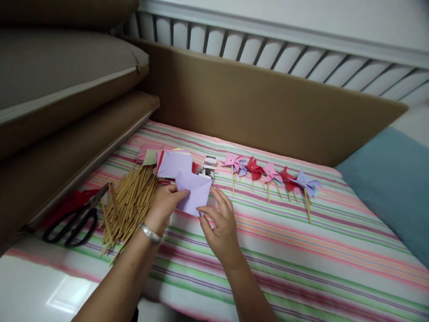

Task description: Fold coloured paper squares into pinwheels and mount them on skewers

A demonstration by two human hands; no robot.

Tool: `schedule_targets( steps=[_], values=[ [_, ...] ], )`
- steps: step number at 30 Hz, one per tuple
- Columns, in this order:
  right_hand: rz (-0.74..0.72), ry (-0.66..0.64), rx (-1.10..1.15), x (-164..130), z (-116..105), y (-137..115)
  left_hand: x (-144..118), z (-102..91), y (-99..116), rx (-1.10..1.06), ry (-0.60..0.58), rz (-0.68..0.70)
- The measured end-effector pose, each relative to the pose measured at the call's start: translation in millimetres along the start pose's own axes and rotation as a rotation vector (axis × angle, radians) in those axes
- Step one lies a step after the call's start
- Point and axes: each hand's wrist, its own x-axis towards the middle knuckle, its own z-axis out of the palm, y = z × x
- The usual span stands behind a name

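Observation:
A lavender paper square point(195, 197) with cut lines toward its corners is held up over the cloth. My left hand point(166, 201), with a silver bangle at its wrist, pinches the paper's left side, thumb on top. At its lower right corner my right hand point(217, 219) has thumb and index finger closed on the paper, the other fingers loosely bent. Just behind lies a stack of coloured paper squares point(174, 163), lavender on top. Beside the stack sits a small box with a white flap point(209, 162); its contents are too small to make out.
Thin wooden sticks point(129, 201) lie heaped left of my hands, next to black-handled scissors point(78, 219) and something red point(72, 203). A row of paper pinwheels point(255, 169) runs to the right. Brown cushions point(83, 120) and a brown board point(268, 103) border the striped cloth point(301, 259).

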Motion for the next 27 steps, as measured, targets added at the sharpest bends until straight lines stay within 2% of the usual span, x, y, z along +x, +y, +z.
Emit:
schedule_targets(
  steps=[7,16,20,27],
  values=[
    [0.069,0.004,0.007,2,-2,-2,1,6.5,-8,0.056,-0.024,-0.006],
    [0.373,-0.1,0.055,4,-9,-3,1,10.8,-19,0.213,-0.004,0.045],
    [0.378,-0.099,0.006,6,-10,-3,-1,12.7,-19,0.213,-0.042,0.026],
    [0.383,-0.051,-0.038,8,-7,3,-5,16.5,-23,0.109,-0.196,-0.095]
  ],
)
